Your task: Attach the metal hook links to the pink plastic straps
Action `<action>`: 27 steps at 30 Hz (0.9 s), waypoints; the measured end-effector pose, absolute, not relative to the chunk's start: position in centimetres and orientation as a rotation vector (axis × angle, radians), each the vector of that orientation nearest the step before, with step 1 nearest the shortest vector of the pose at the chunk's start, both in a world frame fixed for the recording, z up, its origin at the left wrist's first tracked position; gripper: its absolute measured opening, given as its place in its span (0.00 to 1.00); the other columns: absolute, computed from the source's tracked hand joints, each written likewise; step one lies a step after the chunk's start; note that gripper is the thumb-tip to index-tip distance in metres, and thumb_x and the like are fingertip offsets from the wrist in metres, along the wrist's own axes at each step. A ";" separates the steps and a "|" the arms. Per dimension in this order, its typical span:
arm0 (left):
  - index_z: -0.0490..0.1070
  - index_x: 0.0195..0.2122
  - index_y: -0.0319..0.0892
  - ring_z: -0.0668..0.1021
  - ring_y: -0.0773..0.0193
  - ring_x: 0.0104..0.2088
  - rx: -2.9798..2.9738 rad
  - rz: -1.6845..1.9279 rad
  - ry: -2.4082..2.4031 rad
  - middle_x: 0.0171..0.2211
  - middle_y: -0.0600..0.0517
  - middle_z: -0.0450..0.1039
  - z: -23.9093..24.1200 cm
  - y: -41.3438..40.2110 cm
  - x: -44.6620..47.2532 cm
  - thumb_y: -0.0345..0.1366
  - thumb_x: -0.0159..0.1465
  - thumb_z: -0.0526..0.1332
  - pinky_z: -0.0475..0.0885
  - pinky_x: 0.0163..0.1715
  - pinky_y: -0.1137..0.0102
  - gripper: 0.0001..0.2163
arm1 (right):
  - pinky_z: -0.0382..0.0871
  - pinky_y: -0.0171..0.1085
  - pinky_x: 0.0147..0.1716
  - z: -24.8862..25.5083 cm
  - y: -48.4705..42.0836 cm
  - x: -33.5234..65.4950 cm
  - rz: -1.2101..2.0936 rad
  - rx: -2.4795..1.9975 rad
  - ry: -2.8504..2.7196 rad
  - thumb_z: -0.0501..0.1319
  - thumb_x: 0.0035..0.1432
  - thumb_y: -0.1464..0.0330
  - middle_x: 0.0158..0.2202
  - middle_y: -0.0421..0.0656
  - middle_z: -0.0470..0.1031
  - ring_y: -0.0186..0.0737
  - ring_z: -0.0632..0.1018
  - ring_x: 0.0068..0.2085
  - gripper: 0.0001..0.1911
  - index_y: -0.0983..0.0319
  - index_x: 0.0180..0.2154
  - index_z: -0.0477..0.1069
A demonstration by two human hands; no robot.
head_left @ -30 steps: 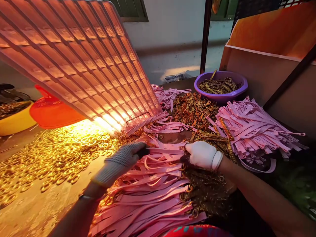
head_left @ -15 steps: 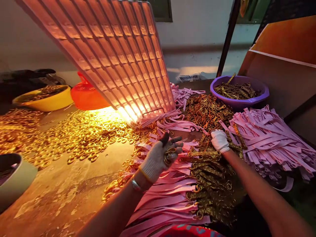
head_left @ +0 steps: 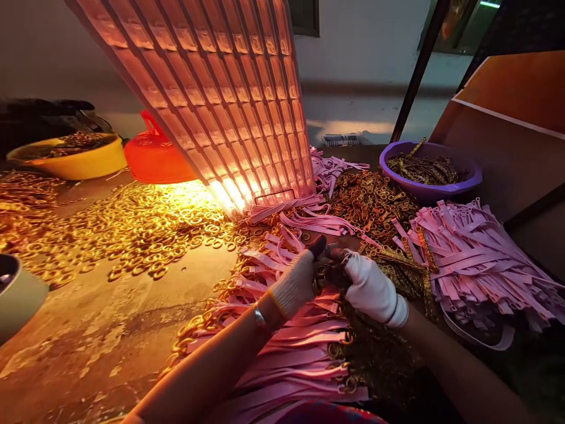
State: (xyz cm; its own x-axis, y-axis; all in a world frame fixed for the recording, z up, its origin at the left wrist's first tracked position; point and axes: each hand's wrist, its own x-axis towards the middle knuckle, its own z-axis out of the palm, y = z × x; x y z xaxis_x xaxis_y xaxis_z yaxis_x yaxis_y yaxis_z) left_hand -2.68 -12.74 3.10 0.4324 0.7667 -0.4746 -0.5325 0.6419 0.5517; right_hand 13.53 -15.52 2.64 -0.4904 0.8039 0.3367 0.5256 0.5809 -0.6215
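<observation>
Both my hands wear white knit gloves and meet over a heap of pink straps with gold rings at their ends. My left hand is closed around a small bunch of gold rings. My right hand is closed too, its fingertips pinching at the same bunch from the right. A pile of dark gold metal fittings lies just behind the hands. More pink straps lie in a bundle at the right.
A tilted pink grid tray leans over the table, lit from below. Loose gold rings cover the table at the left. A purple bowl of fittings stands at the back right. A yellow bowl, an orange lid and a grey bowl are at the left.
My left hand held rings in an open palm and has closed on them. My right hand came back from the fittings pile and joined it. The view shifted a little to the left.
</observation>
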 end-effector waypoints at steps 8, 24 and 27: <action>0.76 0.38 0.34 0.75 0.67 0.15 0.258 0.737 0.768 0.25 0.46 0.79 3.0 -12.0 -1.7 0.39 0.74 0.54 0.69 0.12 0.77 0.16 | 0.72 0.41 0.58 2.8 -15.4 14.3 0.603 -1.134 -2.044 0.57 0.53 0.78 0.51 0.45 0.81 0.42 0.80 0.50 0.28 0.58 0.55 0.74; 0.75 0.47 0.32 0.74 0.67 0.16 0.219 0.711 0.586 0.24 0.44 0.76 0.6 -12.0 -1.9 0.39 0.71 0.57 0.65 0.11 0.79 0.14 | 0.75 0.47 0.55 1.4 -13.7 16.0 0.241 -1.312 -1.844 0.54 0.44 0.78 0.47 0.48 0.83 0.48 0.82 0.46 0.30 0.61 0.50 0.76; 0.76 0.45 0.30 0.69 0.72 0.13 0.255 0.731 0.628 0.22 0.47 0.74 0.4 -11.9 -1.7 0.30 0.67 0.59 0.62 0.10 0.82 0.10 | 0.76 0.47 0.55 1.7 -14.0 15.9 0.235 -1.098 -1.898 0.58 0.49 0.76 0.46 0.47 0.83 0.48 0.82 0.46 0.26 0.58 0.50 0.77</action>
State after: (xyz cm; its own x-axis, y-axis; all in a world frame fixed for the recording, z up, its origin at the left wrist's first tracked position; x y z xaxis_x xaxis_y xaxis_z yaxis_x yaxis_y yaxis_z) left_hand -1.66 -11.91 0.39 0.5727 0.6894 -0.4436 -0.5422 0.7244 0.4257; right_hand 15.94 -13.98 1.74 -0.1979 0.7686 0.6083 0.5967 0.5868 -0.5474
